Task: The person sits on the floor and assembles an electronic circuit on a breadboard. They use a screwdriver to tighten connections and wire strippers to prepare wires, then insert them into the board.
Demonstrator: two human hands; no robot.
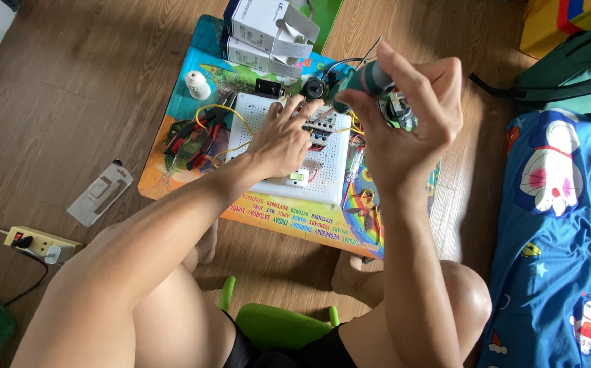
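Sitting on a small green chair (275,326) over a wooden floor (70,88), knees wide apart. Looking down at a low colourful table (193,68).

Left hand (283,140) resting on a white board full of tiny holes (333,174), fingers spread wide, fingertips (307,108) touching small electric parts (319,129) near the far side of the board. Holding nothing.

Right hand (408,119) lifted up above the board, fingers curled tight around a screwdriver with a dark green handle (370,78). Tip pointing down toward the small parts by the left fingertips. Not clear if the tip is touching them.

Yellow wires (217,112) looping over the left side of the board. A little part with a pale green window (298,178) sitting on the near side of the board, just beside the left wrist. Red-handled pliers (197,140) lying on the table left of the board. A white bulb (197,85) standing at the far left corner. White boxes (268,31) stacked at the far edge.

A power strip (40,244) lying on the floor to the left. A blue cartoon blanket (561,225) spreading out on the right.
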